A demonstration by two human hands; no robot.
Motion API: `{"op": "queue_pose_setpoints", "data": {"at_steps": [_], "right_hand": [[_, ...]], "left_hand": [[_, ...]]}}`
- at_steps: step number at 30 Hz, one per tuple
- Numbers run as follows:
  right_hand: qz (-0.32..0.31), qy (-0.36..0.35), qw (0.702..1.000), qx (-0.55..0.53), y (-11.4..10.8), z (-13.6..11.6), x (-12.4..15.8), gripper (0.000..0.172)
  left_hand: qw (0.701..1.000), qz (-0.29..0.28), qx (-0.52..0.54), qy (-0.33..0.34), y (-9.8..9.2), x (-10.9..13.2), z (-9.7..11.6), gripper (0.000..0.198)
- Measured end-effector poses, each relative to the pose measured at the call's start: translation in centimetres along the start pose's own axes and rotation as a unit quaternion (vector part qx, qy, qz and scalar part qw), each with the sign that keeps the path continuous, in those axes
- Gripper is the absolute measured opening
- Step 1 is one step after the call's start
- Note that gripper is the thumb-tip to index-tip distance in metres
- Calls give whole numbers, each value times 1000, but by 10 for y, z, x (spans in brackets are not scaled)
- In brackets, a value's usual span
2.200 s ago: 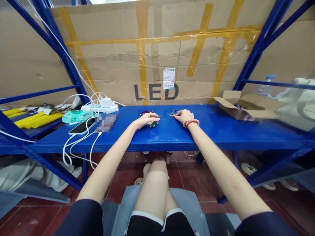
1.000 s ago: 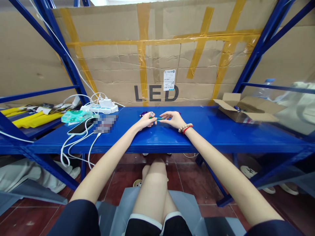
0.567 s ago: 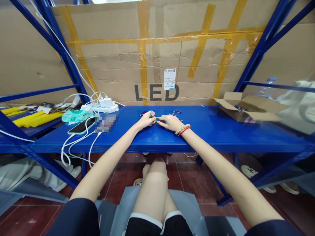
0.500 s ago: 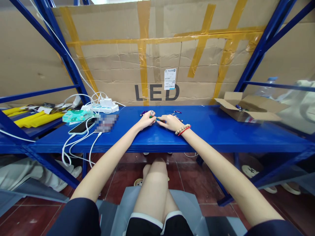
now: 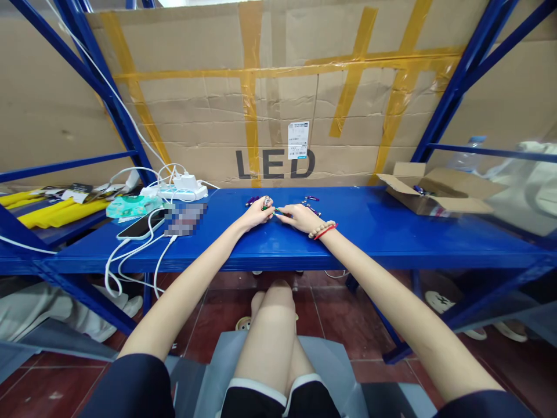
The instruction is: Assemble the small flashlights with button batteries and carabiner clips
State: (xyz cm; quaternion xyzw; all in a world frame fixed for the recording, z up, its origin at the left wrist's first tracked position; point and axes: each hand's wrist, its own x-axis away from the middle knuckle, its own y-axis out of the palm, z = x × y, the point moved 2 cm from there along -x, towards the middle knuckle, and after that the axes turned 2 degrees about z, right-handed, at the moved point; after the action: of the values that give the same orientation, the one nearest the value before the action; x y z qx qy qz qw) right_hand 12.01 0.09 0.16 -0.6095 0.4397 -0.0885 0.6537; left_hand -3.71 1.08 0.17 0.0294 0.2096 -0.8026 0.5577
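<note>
My left hand (image 5: 255, 217) is closed around a small green and silver piece (image 5: 266, 203), which pokes out above the fingers; its exact kind is too small to make out. My right hand (image 5: 303, 219), with a bead bracelet and a red cord at the wrist, reaches in from the other side. Its fingertips pinch a thin green piece (image 5: 277, 211) right against the left fingers. Just behind the left hand lies a small purple piece (image 5: 251, 201) on the blue table (image 5: 374, 238). More small purple and silver pieces (image 5: 311, 198) lie behind the right hand.
At the right stands an open cardboard box (image 5: 435, 200) with small pieces inside. A phone (image 5: 143, 225), white cables, a power strip (image 5: 191, 191) and a teal packet (image 5: 130, 206) occupy the left. Yellow items (image 5: 65, 212) lie farther left. A large cardboard sheet (image 5: 195, 128) backs the table.
The view has shifted slightly. Both hands stay together over the same spot, with the green piece between their fingertips tilted a little differently.
</note>
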Motion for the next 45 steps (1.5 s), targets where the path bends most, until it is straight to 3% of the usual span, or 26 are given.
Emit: {"op": "queue_pose_setpoints", "data": {"at_steps": [13, 17, 20, 23, 32, 45], "right_hand": [[18, 0, 999, 26, -3, -3, -1, 25], [86, 27, 995, 36, -9, -3, 1, 26], [147, 62, 986, 47, -14, -3, 3, 30], [171, 74, 981, 62, -16, -4, 3, 31], [150, 35, 986, 62, -11, -7, 2, 32], [147, 27, 987, 62, -9, -6, 1, 32]], "left_hand": [[1000, -11, -28, -6, 3, 4, 7, 26], [1000, 11, -15, -13, 3, 4, 8, 35], [999, -29, 1, -30, 3, 5, 7, 33], [996, -83, 21, -26, 4, 5, 7, 29], [992, -119, 27, -36, 5, 4, 5, 34], [987, -117, 99, -43, 6, 4, 5, 33]]}}
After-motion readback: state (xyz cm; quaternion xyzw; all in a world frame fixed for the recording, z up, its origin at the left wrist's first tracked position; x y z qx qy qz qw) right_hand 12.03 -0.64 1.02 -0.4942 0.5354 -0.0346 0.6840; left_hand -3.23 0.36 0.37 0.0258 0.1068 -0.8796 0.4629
